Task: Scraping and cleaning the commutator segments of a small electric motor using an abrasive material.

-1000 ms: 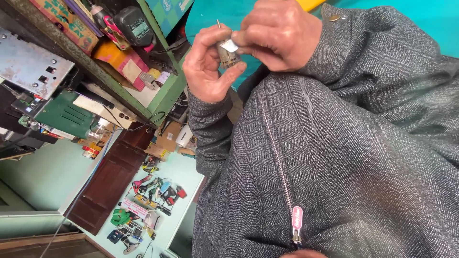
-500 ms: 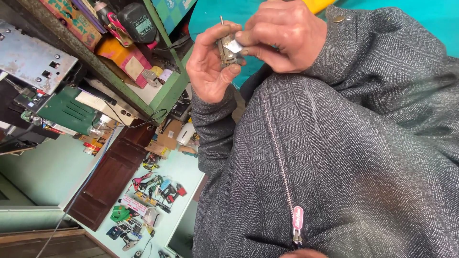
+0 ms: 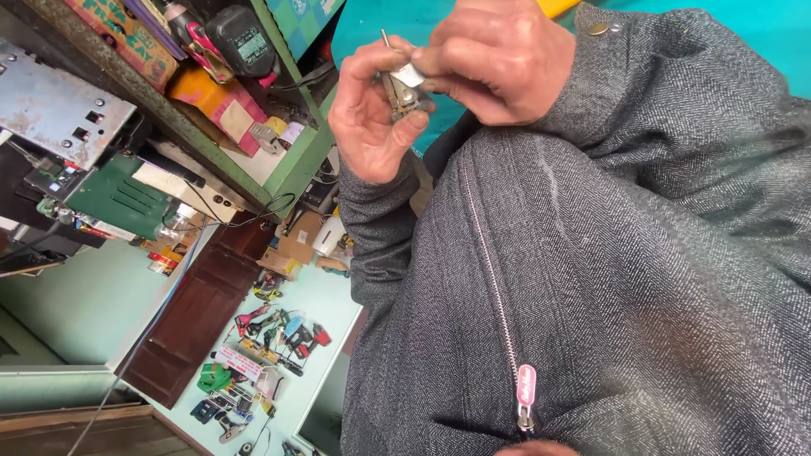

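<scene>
My left hand (image 3: 370, 118) is raised in front of my chest, palm toward me, fingers curled around a small silver metal part (image 3: 404, 86) with a thin pin sticking up from it. My right hand (image 3: 498, 57) comes in from the right, its thumb and fingertips pinching the top of the same part. Both hands touch each other around it. Most of the part is hidden by the fingers. My grey herringbone zip-up jacket (image 3: 608, 279) fills the right side of the view.
A green metal shelf (image 3: 291, 165) at the left carries boxes, a black cordless tool (image 3: 241, 38) and a grey metal plate (image 3: 55, 105). Below it are a dark wooden door (image 3: 190, 325), cardboard boxes and hand tools (image 3: 262, 346) on a pale green wall.
Both hands stay together on the metal part and shift only slightly; the view has drifted a little.
</scene>
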